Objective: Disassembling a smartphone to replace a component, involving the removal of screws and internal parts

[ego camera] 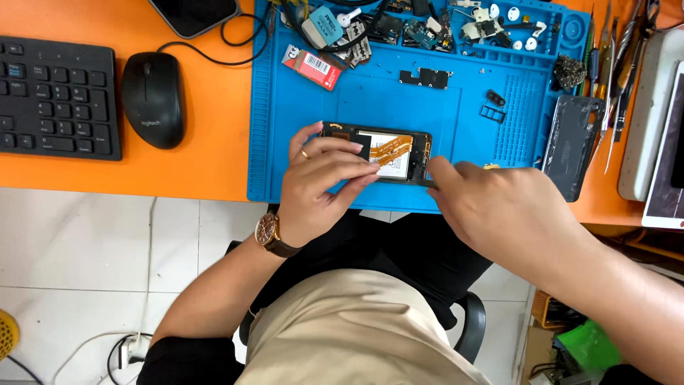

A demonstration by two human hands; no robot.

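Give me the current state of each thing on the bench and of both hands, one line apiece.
Phone: back off, insides and orange flex cable exposed, lying flat on the blue mat.
Left hand: fingers pressing down on the phone.
Right hand: at the phone's right end, grip hidden.
Back cover: detached, lying at the mat's right edge.
Mouse: idle, untouched.
Keyboard: untouched.

Light: bright, even, overhead.
Shadows: soft, short.
Glare: none marked.
Focus: sharp centre.
Edges: slight wide-angle bending.
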